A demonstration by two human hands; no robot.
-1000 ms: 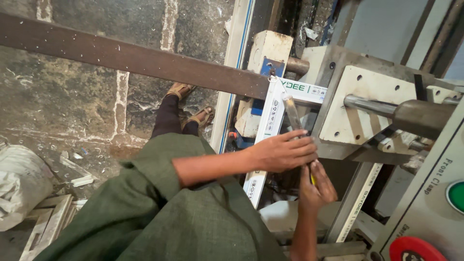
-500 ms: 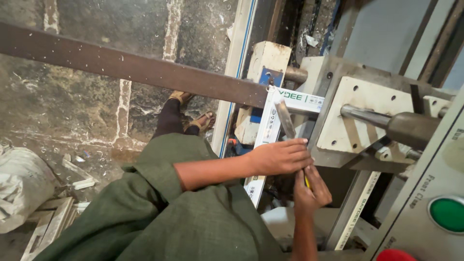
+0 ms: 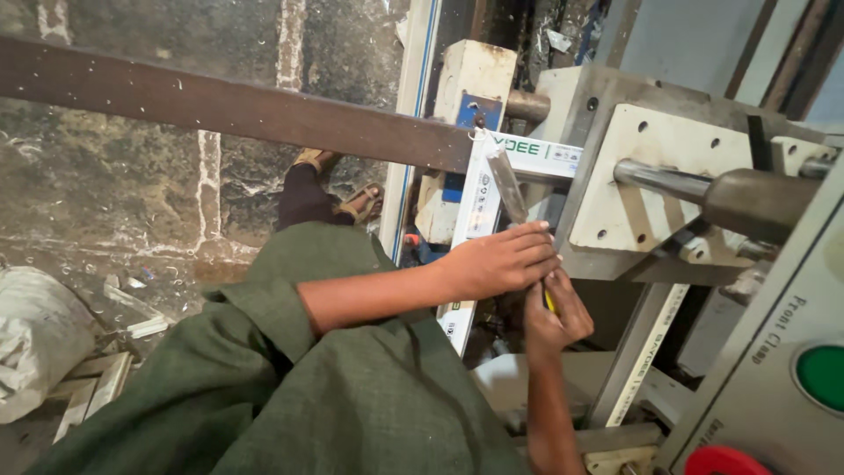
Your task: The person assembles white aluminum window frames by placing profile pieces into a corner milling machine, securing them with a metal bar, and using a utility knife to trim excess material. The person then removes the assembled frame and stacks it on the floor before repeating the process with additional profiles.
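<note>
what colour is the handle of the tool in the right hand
Yellow with a dark part: the tool handle shows in the head view, inside the right hand.

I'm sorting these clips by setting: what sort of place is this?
Probably a window-frame workshop: a grey clamping machine with green and red round buttons, white plastic frame profiles, and a rough stone floor with offcuts.

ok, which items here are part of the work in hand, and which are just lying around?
In use: left hand, right hand, yellow-handled tool, white frame profile, grey clamp machine.
Lying about: white sack, wood offcuts, brown bar.
</note>
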